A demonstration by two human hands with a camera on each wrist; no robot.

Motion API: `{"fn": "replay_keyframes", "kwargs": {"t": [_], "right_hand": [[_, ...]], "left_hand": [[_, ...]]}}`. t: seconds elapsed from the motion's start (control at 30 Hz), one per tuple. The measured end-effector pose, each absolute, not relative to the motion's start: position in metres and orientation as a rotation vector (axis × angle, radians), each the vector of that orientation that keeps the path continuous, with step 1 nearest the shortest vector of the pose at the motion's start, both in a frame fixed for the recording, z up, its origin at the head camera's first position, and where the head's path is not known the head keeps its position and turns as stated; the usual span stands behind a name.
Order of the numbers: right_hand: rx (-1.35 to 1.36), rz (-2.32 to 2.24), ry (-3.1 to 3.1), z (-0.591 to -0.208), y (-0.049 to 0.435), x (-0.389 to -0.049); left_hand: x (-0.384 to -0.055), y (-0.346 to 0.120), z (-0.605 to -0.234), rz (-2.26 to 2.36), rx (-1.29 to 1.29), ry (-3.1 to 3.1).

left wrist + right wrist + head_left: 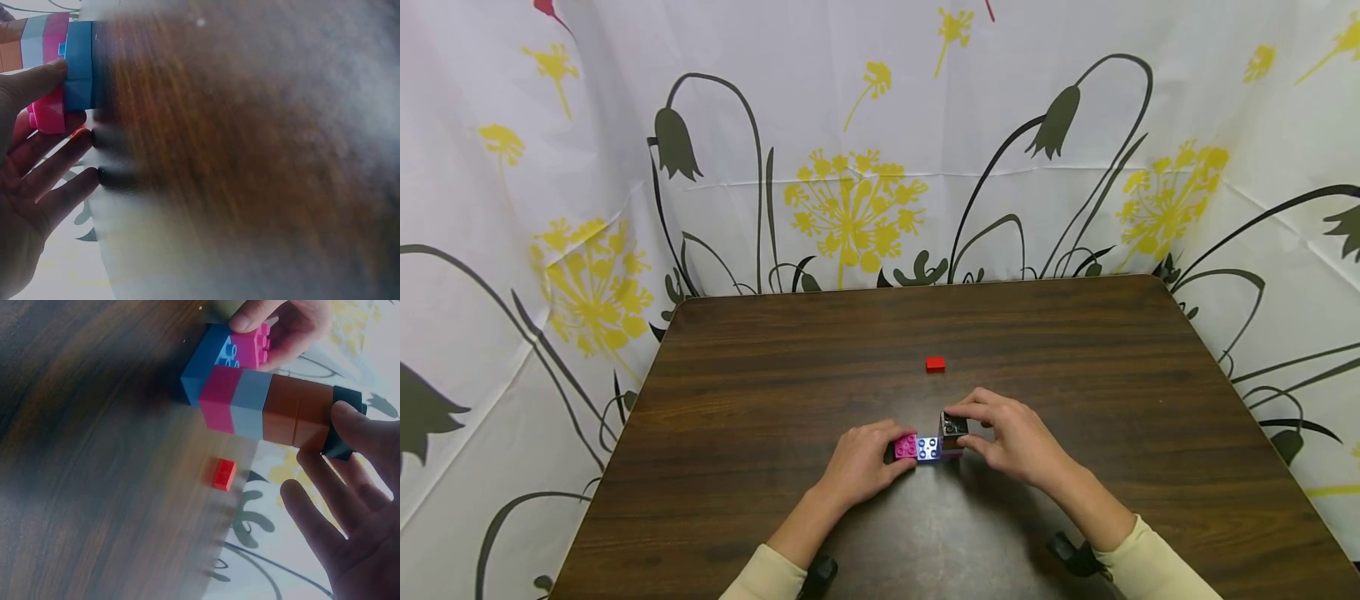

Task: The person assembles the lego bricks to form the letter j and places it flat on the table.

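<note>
Thumb and fingers of my left hand (859, 465) pinch a pink brick (906, 447) on one end of a long blue brick (203, 372), which lies on the table. At the blue brick's other end rises a tower: a second pink brick (219, 400), a light grey brick (250, 403), then brown bricks (281, 409), topped by a dark, blackish brick (953, 424). My right hand (1018, 435) pinches that top brick between thumb and fingers, its other fingers spread. In the left wrist view, the left thumb lies across the pink and blue bricks.
A small red brick (935, 364) lies by itself on the brown wooden table (760, 367), beyond the hands. Behind the table hangs a white cloth (880, 125) with flower prints. Black straps (1078, 557) are worn at the wrists.
</note>
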State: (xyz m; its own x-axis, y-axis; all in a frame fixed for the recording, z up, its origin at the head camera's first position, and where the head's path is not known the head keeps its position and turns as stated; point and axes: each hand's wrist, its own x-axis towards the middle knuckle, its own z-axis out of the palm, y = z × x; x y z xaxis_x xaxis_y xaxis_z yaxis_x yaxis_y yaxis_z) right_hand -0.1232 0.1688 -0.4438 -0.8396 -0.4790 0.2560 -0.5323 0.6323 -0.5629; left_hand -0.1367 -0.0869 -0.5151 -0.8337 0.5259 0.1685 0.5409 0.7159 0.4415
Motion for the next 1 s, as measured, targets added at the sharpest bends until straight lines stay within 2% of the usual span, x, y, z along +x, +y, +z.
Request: {"fn": "replay_keyframes", "kwargs": {"t": [1.0], "right_hand": [[0.883, 1.193, -2.759, -0.4503, 0.1735, -0.1266]], "left_hand": [[-0.1361, -0.0903, -0.5131, -0.810, -0.923, -2.931]]}}
